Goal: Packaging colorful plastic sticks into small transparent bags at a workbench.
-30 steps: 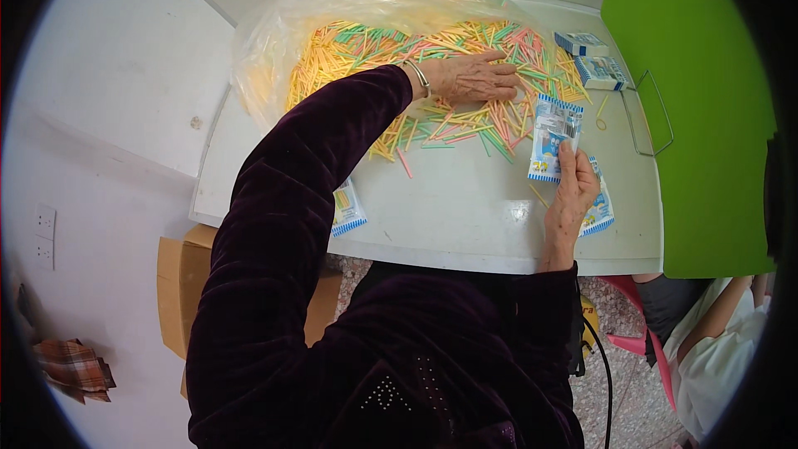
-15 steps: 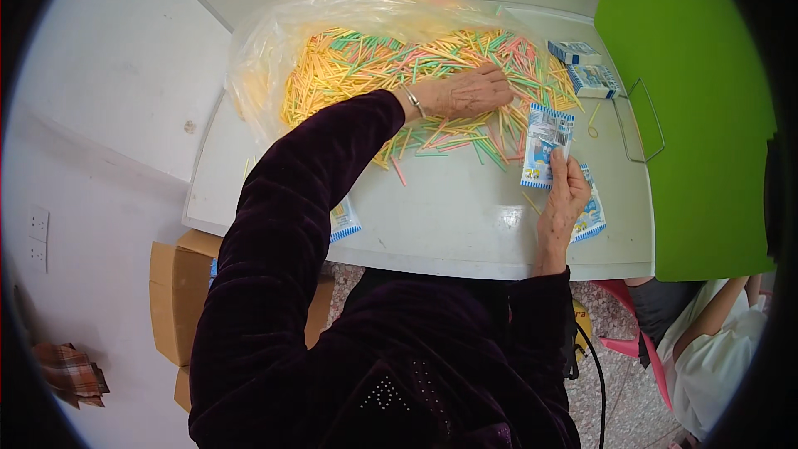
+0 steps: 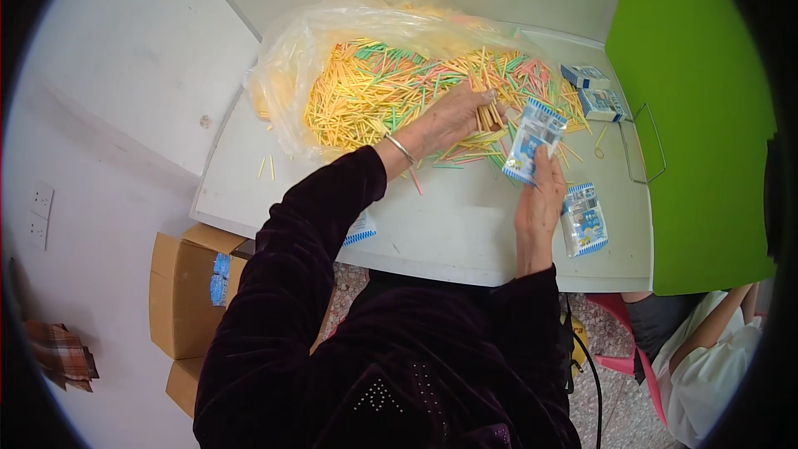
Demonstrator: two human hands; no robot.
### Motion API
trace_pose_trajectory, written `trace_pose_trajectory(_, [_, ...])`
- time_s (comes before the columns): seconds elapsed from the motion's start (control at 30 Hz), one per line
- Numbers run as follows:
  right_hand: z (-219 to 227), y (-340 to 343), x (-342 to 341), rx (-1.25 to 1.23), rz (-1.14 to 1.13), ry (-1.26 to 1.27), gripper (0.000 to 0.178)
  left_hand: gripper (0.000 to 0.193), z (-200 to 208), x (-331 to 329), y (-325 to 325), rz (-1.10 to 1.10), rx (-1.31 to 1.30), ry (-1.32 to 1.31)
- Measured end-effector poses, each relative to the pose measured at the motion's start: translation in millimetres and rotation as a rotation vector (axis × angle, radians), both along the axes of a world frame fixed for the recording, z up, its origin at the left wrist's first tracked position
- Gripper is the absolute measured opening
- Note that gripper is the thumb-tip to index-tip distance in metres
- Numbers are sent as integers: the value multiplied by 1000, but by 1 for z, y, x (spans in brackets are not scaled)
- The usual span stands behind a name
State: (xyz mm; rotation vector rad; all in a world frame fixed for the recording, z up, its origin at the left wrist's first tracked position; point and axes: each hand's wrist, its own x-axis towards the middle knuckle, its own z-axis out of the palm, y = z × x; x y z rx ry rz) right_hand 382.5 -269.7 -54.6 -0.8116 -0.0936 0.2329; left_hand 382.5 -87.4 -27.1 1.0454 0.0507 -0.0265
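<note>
A loose heap of thin yellow, pink, green and orange sticks [image 3: 357, 96] spreads over the far part of the white table, inside an opened clear plastic bag [image 3: 291, 50]. At the heap's near right side, my left hand [image 3: 445, 120] is closed round a small bunch of sticks [image 3: 488, 113]. My right hand [image 3: 542, 199] pinches a blue-and-white plastic packet [image 3: 536, 131] by its lower part, tilted, just right of the bunch. Whether its upper end is unsealed I cannot tell. A similar packet [image 3: 585, 220] lies on the table beside my right wrist.
Two small blue-and-white boxes [image 3: 600, 105] and a wire stand [image 3: 647, 145] stand by the green panel [image 3: 698, 133] at right. Another packet [image 3: 361, 229] shows partly behind my left sleeve. An open cardboard box [image 3: 179, 295] stands below the table at left. A person [image 3: 706, 366] sits at lower right.
My left hand has lifted from the heap with a bunch of sticks. The packet in my right hand has tilted and moved left, uncovering more of the packet on the table.
</note>
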Motion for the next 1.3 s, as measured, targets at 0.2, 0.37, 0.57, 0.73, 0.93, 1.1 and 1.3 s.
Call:
trace_pose_trajectory(0.2, [-28,43,23,447,187,329,24,19,-12,-4,-43,264,-105,-117])
trace_pose_trajectory(0.37, [-16,59,17,464,153,328,23,19,-15,-14,-53,373,-151,-103])
trace_pose_trajectory(0.57, [-23,67,19,506,117,332,23,18,-21,-11,-62,511,-81,-161])
trace_pose_trajectory(0.73, [-27,68,19,480,157,268,29,12,-27,-12,-58,441,-121,-157])
trace_pose_trajectory(0.93, [-14,68,12,418,167,240,35,9,-30,-11,-56,443,-72,-122])
trace_pose_trajectory(1.1, [-14,67,12,443,182,252,33,7,-19,-16,-55,376,-39,-156])
trace_pose_trajectory(1.3, [-17,44,30,264,155,67,29,16,-9,-15,-23,400,-223,-49])
